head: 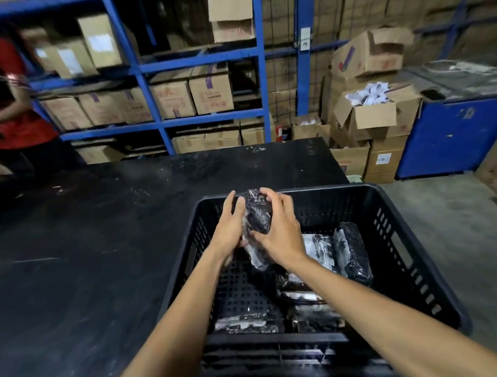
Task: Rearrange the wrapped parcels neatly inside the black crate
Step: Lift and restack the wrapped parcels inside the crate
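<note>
Both hands held 1 wrapped parcel [257,213] above the far left part of the black crate [394,238]. The left hand [229,226] cupped its left side, and the right hand [278,230] closed over its top and right side. The other parcels [351,255] lay on the crate floor, toward the right and near sides. The crate sat on a black table [86,240].
</note>
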